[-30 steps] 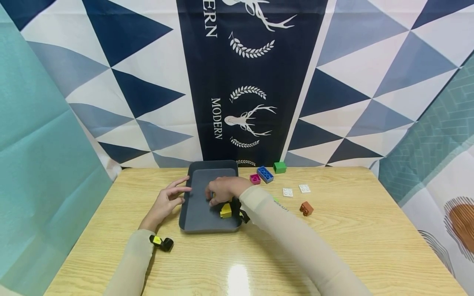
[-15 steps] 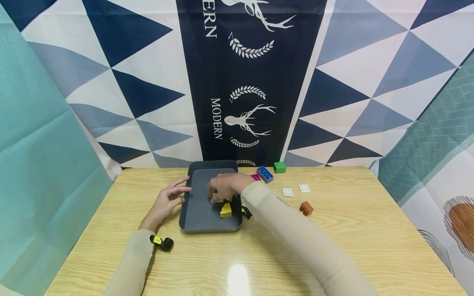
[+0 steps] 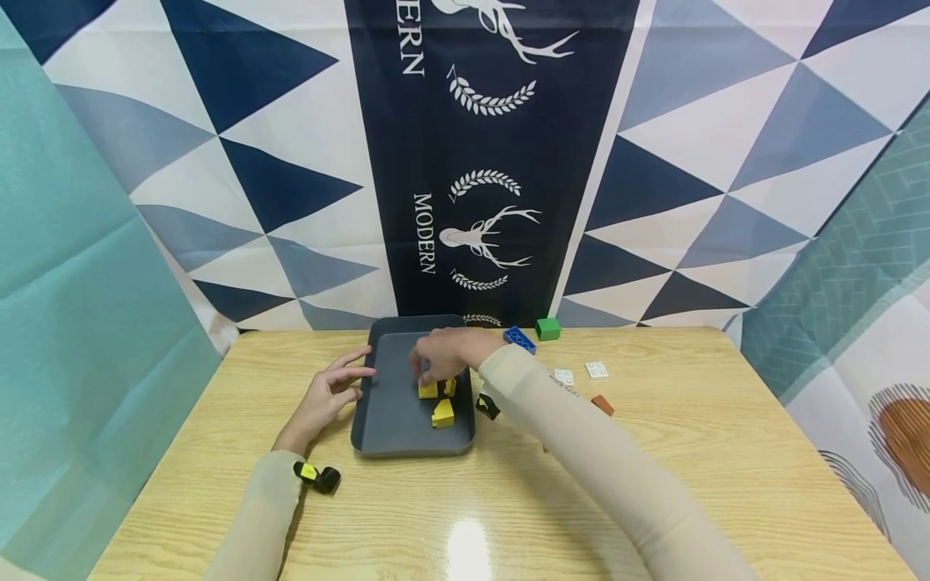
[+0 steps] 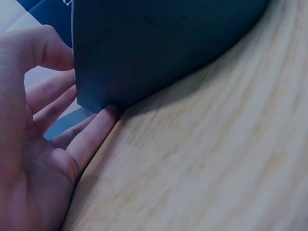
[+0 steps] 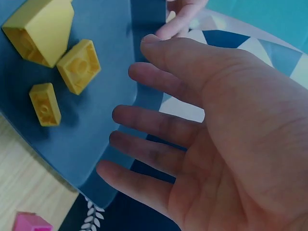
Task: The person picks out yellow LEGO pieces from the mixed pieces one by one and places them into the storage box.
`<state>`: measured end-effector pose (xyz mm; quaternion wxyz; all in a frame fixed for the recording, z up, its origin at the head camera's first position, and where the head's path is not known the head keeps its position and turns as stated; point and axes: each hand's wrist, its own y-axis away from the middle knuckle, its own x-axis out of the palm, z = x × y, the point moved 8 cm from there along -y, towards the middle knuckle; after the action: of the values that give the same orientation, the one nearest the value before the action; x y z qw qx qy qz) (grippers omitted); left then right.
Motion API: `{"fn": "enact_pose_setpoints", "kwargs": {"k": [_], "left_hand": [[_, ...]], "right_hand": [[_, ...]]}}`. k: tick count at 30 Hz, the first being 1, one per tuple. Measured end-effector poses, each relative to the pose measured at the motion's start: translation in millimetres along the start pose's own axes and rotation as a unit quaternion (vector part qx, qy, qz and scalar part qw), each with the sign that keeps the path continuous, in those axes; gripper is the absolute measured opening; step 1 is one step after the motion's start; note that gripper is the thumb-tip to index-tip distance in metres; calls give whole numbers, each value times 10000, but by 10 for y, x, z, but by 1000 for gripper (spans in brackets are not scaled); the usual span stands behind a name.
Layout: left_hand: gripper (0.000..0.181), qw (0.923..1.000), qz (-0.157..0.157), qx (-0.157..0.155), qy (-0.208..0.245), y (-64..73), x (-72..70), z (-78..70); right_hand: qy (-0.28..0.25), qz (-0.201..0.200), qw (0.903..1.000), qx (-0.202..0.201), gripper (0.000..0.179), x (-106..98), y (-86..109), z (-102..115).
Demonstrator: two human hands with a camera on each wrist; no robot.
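Note:
A dark grey tray [image 3: 385,428] lies on the wooden table. My left hand [image 3: 330,395] rests against its left wall, fingers extended; in the left wrist view, thumb and fingers touch the wall's edge and outer side. Over the tray's far half hovers my right hand [image 3: 450,351], holding nothing, with the fingers [image 5: 149,120] spread in the right wrist view. Below it are three yellow toy bricks: a sloped brick [image 3: 443,415] nearest the front, a square brick [image 3: 428,391], and a narrow brick [image 3: 450,386] partly in the hand's shade.
Right of the tray lie a blue brick [image 3: 519,340], a green brick [image 3: 548,328], two white plates [image 3: 596,369] and an orange-brown brick [image 3: 602,404], part-hidden by the right sleeve. A pink brick [image 5: 32,222] shows in the right wrist view. A patterned cloth [image 3: 465,161] hangs behind the table.
My right hand has let go of the yellow bricks and lifted away toward the tray's far side, uncovering them. The left hand stays in place at the tray.

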<state>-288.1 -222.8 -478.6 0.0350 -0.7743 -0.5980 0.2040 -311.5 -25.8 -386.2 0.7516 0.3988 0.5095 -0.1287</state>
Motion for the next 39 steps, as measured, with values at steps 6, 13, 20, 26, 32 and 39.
{"fn": "enact_pose_setpoints", "kwargs": {"k": [6,13,20,26,32,39], "left_hand": [[42,10000,19,7,16,-1,6,-8],[42,10000,16,-8,49,0,7,-7],[42,10000,35,-12,77,-9,17,-10],[42,10000,21,13,45,-5,16,-18],[42,10000,2,-5,21,12,11,-24],[40,9999,-79,18,-107,19,-7,-28]], "right_hand": [[-19,-23,10000,28,39,-120,63,-9],[40,-36,10000,-54,40,-129,64,-11],[159,-271,9993,-203,37,-134,66,-24],[196,-589,9979,-177,37,-170,96,-67],[258,-808,9964,-87,38,-173,140,-136],[392,-896,9952,-16,40,-135,201,-247]]}}
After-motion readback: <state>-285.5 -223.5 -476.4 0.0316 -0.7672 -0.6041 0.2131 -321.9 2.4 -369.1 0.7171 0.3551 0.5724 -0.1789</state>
